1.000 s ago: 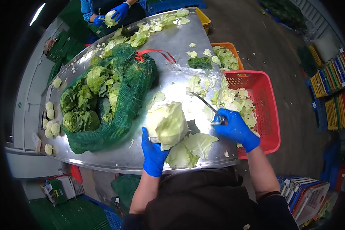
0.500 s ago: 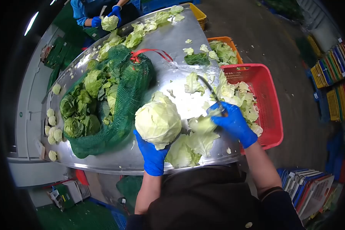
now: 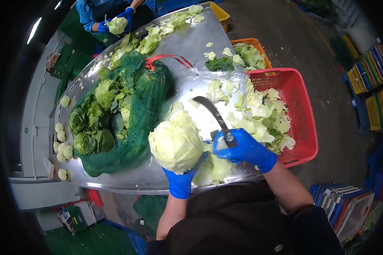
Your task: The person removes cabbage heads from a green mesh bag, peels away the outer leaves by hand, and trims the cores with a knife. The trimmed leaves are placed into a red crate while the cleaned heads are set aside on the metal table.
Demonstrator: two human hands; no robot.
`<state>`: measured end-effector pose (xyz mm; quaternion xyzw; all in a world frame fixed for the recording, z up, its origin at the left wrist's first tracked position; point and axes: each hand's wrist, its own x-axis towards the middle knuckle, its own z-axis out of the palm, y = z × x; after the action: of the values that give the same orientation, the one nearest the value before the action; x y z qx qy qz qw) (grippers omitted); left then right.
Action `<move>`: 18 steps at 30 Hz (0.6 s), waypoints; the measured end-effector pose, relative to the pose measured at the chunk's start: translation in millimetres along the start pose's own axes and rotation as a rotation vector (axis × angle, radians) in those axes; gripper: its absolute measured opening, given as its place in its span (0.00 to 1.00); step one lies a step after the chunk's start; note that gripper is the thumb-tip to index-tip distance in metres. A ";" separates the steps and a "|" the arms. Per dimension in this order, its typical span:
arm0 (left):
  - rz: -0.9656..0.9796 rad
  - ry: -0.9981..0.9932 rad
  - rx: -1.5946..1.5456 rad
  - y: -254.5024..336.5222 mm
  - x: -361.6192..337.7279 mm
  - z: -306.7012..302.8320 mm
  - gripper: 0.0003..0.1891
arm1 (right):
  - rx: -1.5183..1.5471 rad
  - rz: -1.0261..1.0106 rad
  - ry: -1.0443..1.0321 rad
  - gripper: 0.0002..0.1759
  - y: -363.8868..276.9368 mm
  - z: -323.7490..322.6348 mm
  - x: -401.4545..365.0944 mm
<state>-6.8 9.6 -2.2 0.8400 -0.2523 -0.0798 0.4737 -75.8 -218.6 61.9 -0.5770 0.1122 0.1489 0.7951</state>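
Observation:
My left hand (image 3: 179, 182), in a blue glove, is closed under a pale green cabbage (image 3: 174, 142) and holds it above the table's near side. A knife with a curved dark blade (image 3: 212, 111) is in my gloved right hand (image 3: 246, 148), just right of the cabbage. Its blade points up and to the left, beyond the fingers. Loose cabbage leaves (image 3: 219, 168) lie below and between the hands. To the left, a green mesh bag (image 3: 136, 123) lies open around several darker cabbages (image 3: 100, 140).
A red crate (image 3: 300, 110) with trimmed leaves stands at the metal table's (image 3: 187, 40) right edge, near an orange crate (image 3: 266, 55) of leaves. Across the table, a co-worker's gloved hands hold another cabbage (image 3: 116, 25). Small pale heads (image 3: 64, 151) line the left edge.
My right hand has moved left towards the cabbage, and the knife blade has swung left. The leaf at my right fingers before is no longer seen there. My left hand has shifted slightly right.

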 end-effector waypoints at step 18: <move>-0.379 -0.169 -1.930 -36.4 -32.6 -8.4 0.33 | 0.360 -0.023 0.017 0.14 2.3 13.0 13.1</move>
<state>-19.1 47.7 -31.5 0.1111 0.0268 -0.3859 0.9154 -64.3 -204.2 59.3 -0.4278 0.1373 0.1123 0.8863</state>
